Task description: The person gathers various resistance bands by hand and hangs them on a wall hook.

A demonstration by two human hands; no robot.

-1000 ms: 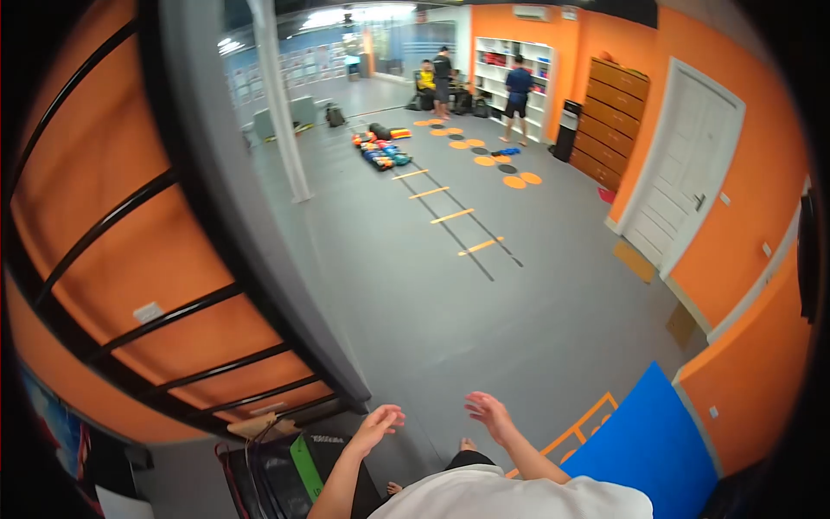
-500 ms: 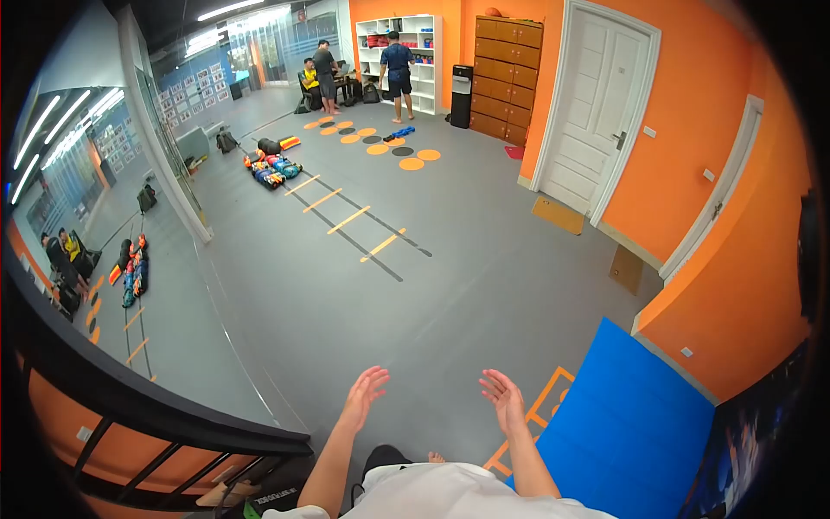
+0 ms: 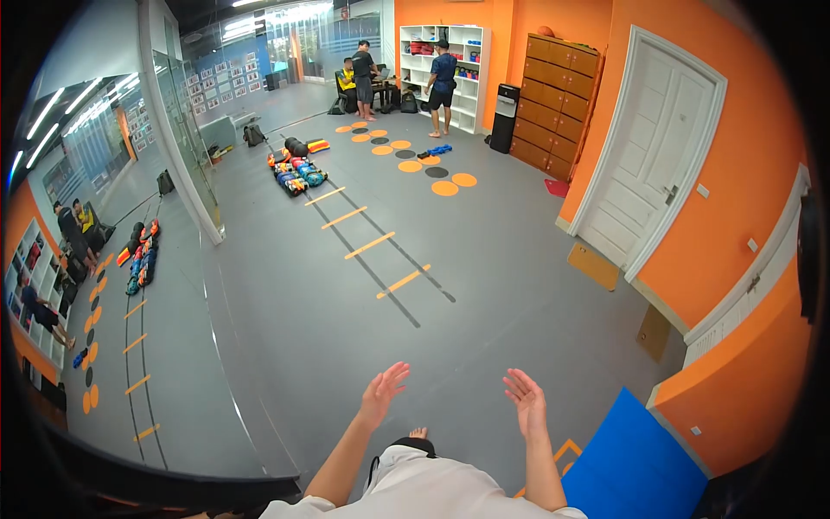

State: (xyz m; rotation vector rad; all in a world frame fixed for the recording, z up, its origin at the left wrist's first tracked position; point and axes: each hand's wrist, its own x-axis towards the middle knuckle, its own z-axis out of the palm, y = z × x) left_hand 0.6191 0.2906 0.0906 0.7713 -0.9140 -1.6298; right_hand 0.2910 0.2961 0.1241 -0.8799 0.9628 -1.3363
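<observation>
l. hand (image 3: 382, 394) & r. hand (image 3: 526, 404) raised apart over gray floor (image 3: 484, 333), fingers released.
floor ladder (image 3: 370, 246) lies flat ahead, well apart from both hands; long axis runs diag., near end toward lower r. of view, far end upper l. at pile of bags (image 3: 299, 173); orange rungs cross that axis. blue mat (image 3: 638, 467) near r. forearm, one corner pointing up in view. vs. 0.5 s ago: ladder sits lower & slightly further r. in view; mirror (image 3: 186, 355) shows more of its reflection; both hands still raised, holding nothing.
</observation>
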